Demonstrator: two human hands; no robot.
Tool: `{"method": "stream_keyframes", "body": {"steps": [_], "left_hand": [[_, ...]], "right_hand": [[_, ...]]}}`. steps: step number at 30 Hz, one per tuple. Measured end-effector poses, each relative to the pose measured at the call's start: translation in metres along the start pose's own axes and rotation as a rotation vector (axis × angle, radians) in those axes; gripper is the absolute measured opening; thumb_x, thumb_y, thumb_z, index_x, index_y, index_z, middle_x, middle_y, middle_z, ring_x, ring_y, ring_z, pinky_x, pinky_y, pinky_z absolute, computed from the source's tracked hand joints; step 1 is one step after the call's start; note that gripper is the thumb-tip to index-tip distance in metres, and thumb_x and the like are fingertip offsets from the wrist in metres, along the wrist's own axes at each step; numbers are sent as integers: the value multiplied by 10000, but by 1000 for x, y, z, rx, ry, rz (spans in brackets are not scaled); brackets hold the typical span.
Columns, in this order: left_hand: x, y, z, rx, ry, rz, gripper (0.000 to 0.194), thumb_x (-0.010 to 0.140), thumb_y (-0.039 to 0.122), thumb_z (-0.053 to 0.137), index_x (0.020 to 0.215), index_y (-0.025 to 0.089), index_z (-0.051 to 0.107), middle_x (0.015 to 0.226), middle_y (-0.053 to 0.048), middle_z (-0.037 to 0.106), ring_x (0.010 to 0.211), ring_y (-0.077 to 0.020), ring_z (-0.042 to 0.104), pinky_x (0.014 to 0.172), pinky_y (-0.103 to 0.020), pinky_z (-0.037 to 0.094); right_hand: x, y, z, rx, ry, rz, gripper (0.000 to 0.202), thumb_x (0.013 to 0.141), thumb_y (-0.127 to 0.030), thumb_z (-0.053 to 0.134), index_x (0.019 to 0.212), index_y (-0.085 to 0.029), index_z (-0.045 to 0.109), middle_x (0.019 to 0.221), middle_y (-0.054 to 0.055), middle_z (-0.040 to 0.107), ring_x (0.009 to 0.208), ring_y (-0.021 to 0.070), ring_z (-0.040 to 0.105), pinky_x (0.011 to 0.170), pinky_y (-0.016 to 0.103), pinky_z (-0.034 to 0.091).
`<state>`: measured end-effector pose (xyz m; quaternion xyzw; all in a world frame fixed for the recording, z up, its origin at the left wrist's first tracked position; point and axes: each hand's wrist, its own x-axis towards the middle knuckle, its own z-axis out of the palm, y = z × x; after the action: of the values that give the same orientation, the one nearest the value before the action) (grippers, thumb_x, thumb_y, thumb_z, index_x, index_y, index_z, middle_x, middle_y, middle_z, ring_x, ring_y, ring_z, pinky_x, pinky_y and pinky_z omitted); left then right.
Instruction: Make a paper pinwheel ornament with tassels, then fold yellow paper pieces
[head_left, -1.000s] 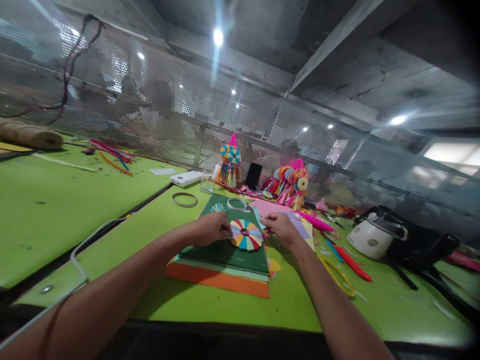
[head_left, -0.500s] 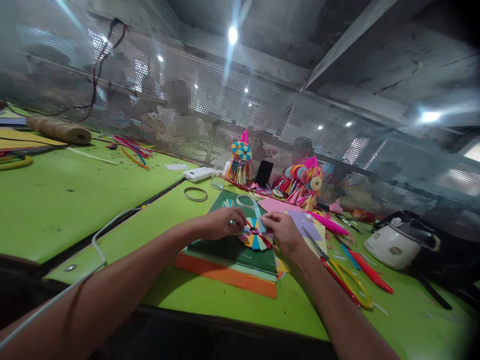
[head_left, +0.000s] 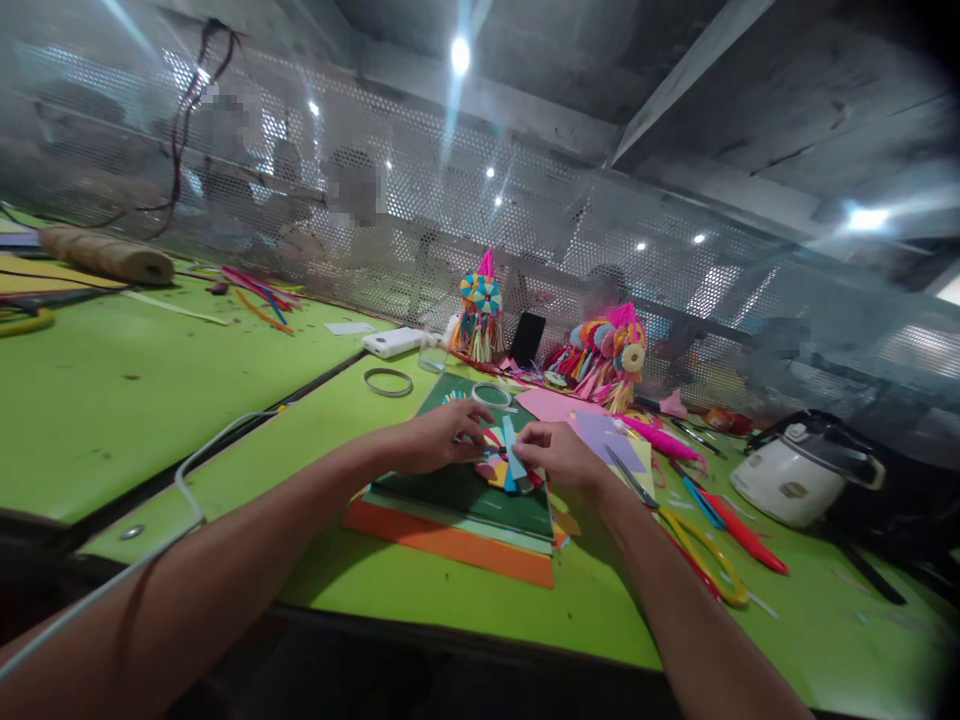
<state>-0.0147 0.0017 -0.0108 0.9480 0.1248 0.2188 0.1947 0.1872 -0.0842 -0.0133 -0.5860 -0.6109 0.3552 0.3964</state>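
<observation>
A narrow, flat light-blue paper strip (head_left: 511, 447), pinched in the right hand's (head_left: 556, 455) grip, extends left of its fingertips, long axis running away from the body over a round multicoloured paper disc (head_left: 493, 471); the left hand (head_left: 441, 440) curls beside the disc, its hold unclear.

The light-blue paper strip (head_left: 514, 450), narrow and straight, lies near the centre of the frame, its upper end leaning slightly left. It crosses in front of the right part of the paper wheel (head_left: 493, 469), a round piece with wedges in red, yellow, blue and pink. The wheel, partly covered, seems to lie flat on the dark green sheet (head_left: 450, 496), just below the frame's centre.
</observation>
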Motion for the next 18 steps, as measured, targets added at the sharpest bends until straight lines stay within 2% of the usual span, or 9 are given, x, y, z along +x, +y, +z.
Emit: {"method": "stream_keyframes", "body": {"steps": [3, 6, 11, 14, 18], "left_hand": [[0, 2, 0, 7, 2, 42, 171, 837, 262, 563, 824, 185, 715, 1194, -98, 516, 1100, -194, 492, 947, -324, 374], [1, 5, 0, -45, -68, 65, 169, 839, 246, 554, 867, 197, 714, 1162, -87, 553, 1036, -176, 531, 897, -298, 412], [3, 8, 2, -112, -166, 39, 191, 841, 221, 534, 909, 184, 708, 993, -68, 637, 865, -151, 584, 815, -266, 431], [3, 8, 4, -112, -166, 27, 202, 841, 245, 525, 897, 167, 702, 951, -66, 643, 813, -145, 578, 776, -254, 422], [2, 4, 3, -95, -149, -48, 225, 819, 291, 531, 832, 144, 700, 862, -61, 638, 749, -135, 548, 709, -231, 399]], "right_hand": [[-3, -5, -5, -42, -190, 11, 115, 665, -260, 618, 658, -150, 586, 498, -44, 521, 456, 85, 475, 470, 207, 375], [-3, -10, -7, -78, -321, 15, 107, 669, -250, 610, 655, -146, 586, 517, -42, 513, 482, 84, 464, 490, 208, 368], [1, -15, -9, -149, -434, -10, 90, 671, -229, 577, 620, -156, 570, 508, -65, 454, 495, 75, 398, 494, 204, 306], [3, -15, -8, -172, -359, -29, 92, 665, -226, 577, 615, -149, 583, 526, -56, 475, 508, 76, 404, 502, 206, 307], [7, -11, -8, -19, 16, -59, 163, 669, -297, 618, 633, -141, 589, 563, -25, 538, 529, 89, 454, 531, 220, 358]]}}
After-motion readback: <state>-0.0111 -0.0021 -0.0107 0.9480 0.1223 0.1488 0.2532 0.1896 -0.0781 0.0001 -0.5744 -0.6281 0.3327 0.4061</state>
